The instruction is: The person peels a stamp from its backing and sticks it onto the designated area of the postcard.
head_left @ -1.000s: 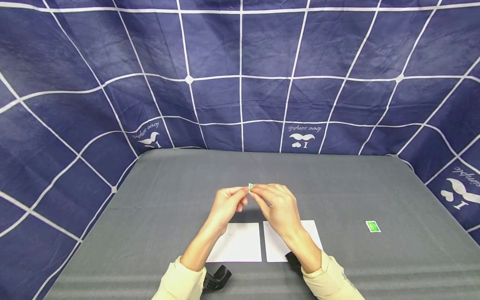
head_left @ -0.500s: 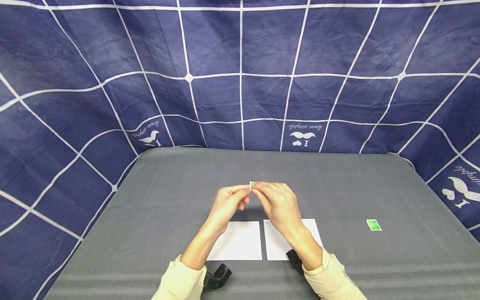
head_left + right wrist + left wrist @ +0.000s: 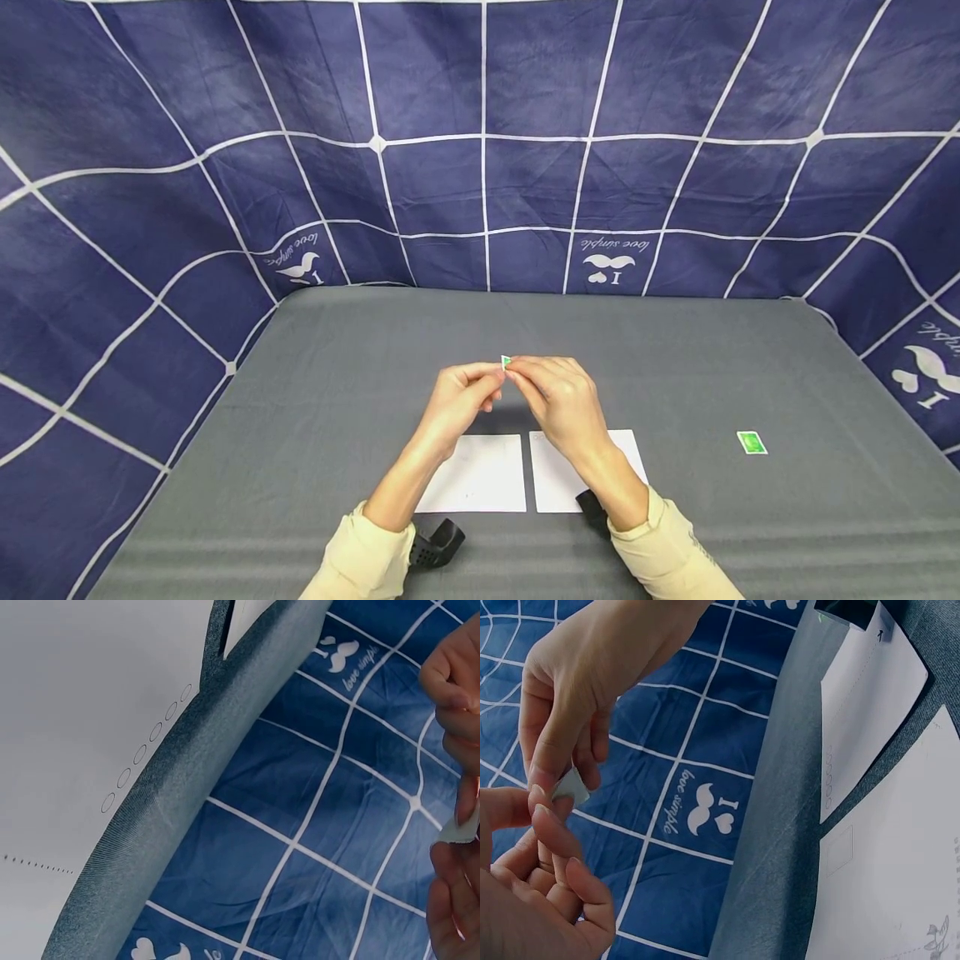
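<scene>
Above the desk [image 3: 360, 358] in my head view, fingers of the left hand [image 3: 459, 396] and right hand [image 3: 564, 402] pinch a little stamp-like paper [image 3: 506, 361], hardly any gap. Left wrist: looks feather-light, flimsy, probably tears easily, so I'd grab edges only. Right wrist: just a pale sliver pokes out.

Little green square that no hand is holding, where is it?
In the head view, the green square lies on the gray table, toward the right side, with the right white sheet and the person's right hand off to its left.
</scene>
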`<state>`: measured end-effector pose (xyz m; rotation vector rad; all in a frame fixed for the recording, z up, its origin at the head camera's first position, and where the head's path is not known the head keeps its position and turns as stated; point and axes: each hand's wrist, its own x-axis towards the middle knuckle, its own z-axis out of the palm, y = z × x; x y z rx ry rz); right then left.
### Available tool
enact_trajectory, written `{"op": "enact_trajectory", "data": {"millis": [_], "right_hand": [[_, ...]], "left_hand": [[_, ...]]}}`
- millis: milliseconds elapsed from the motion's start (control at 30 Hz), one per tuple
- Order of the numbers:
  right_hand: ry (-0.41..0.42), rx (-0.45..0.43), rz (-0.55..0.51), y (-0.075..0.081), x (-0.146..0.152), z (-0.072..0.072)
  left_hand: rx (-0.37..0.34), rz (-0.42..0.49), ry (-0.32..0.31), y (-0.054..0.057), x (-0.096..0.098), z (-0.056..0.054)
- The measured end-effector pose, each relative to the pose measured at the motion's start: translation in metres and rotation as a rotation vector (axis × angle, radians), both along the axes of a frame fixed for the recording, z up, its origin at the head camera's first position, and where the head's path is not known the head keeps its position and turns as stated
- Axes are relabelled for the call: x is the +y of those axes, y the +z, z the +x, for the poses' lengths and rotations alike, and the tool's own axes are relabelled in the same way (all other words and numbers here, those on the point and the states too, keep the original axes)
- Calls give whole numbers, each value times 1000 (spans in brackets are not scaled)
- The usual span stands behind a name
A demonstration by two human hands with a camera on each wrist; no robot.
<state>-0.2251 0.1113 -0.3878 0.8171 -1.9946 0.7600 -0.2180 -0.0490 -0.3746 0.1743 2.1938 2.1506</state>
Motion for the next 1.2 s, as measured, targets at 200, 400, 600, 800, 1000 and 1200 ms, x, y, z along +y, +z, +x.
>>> {"op": "enact_trajectory", "data": {"millis": [200, 400, 600, 800, 1000, 1200], "right_hand": [[38, -4, -1, 2, 1, 0], [47, -4, 28, 3, 4, -2], [38, 19, 80, 3, 6, -3], [34, 39, 95, 3, 5, -2], [43, 51, 97, 2, 5, -1], [49, 54, 96, 1, 5, -2]], "left_hand": [[34, -44, 0, 0, 0, -1], [82, -63, -30, 0, -1, -2], [107, -94, -13, -1, 1, -2], [196, -154, 5, -3, 2, -2], [386, -363, 67, -6, 2, -4], [473, -452, 102, -8, 1, -4]]}}
